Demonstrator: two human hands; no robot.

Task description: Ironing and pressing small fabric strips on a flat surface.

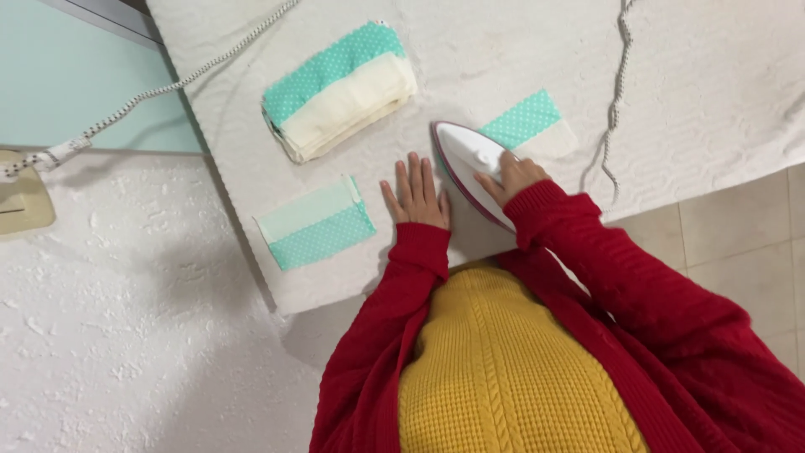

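Observation:
My right hand (513,174) grips the handle of a white iron (465,159) with a dark red rim. The iron rests on a teal dotted and cream fabric piece (530,122) on the white padded board (713,92). Flat on the board just left of the iron lies my left hand (417,195), fingers spread, holding nothing. Another teal and cream fabric piece (316,224) lies to the left of that hand. A stack of several folded pieces (340,88) of the same fabric sits farther up the board.
The iron's braided cord (619,84) runs up the board on the right. A second cord (151,91) leads left to a beige object (23,197) on a white textured surface (126,319). Tiled floor (738,235) shows at the right.

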